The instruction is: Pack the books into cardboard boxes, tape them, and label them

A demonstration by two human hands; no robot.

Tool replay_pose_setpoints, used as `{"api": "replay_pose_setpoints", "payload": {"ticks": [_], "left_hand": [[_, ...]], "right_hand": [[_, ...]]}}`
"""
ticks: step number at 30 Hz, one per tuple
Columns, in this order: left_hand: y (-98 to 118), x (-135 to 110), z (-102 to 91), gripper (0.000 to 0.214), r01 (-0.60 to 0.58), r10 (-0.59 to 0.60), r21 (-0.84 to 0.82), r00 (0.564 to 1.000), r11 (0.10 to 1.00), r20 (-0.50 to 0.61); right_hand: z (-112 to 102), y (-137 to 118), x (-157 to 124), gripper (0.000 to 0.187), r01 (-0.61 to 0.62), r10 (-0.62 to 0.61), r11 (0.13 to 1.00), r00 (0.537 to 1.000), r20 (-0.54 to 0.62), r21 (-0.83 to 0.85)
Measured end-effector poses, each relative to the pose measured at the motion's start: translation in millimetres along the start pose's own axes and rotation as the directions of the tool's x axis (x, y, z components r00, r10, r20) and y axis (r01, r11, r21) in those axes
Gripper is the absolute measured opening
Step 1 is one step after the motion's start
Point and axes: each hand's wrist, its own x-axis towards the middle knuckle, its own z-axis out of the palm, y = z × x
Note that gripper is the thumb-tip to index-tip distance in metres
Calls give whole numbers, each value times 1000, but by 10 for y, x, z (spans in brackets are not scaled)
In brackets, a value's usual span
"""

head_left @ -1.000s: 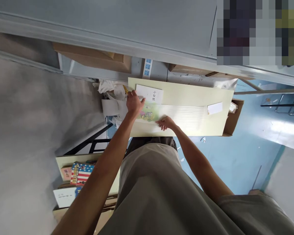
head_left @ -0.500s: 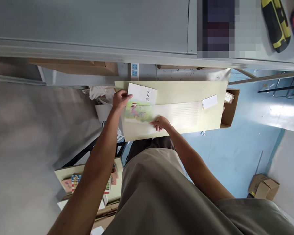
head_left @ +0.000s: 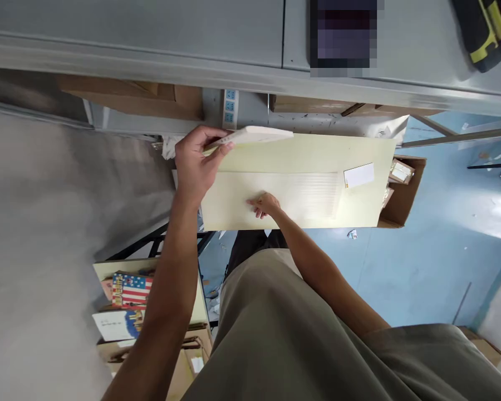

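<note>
On the pale yellow table [head_left: 317,153], far left corner: left hand [head_left: 194,167] pinches a thin book [head_left: 254,135], thumb on the near face, fingers wrapped behind. The book is lifted clear of the tabletop and seen nearly edge-on, so the cover isn't readable. It lies roughly level, its free end pointing right over the table's far edge. Right hand [head_left: 265,204] is near the table's front edge, fingers loosely curled, tips down on the left end of a fanned row of white books [head_left: 304,195] lying flat; not gripping anything. The row runs right toward a small white card [head_left: 359,175], which lies flat just past its end. An open cardboard box [head_left: 404,195] sits against the table's right end. A power strip [head_left: 229,102] is on the wall just beyond the lifted book. Lower left, a second surface holds a flag-cover book [head_left: 131,289] among others. A yellow-black tool [head_left: 484,30] is at top right, blurred.
</note>
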Motion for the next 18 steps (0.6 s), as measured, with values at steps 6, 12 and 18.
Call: {"api": "replay_pose_setpoints", "payload": {"ticks": [6, 12, 18], "left_hand": [[821, -430, 282, 22, -61, 71, 87, 990, 994, -121], [691, -847, 704, 44, 130, -148, -130, 979, 983, -139], [-74, -1373, 1558, 58, 479, -502, -217, 863, 851, -60]], "right_hand": [[-38, 3, -10, 54, 75, -83, 993, 992, 94, 89], [-666, 795, -490, 34, 367, -375, 765, 922, -97, 529], [-1314, 1783, -1168, 76, 404, -399, 682, 904, -153, 610]]}}
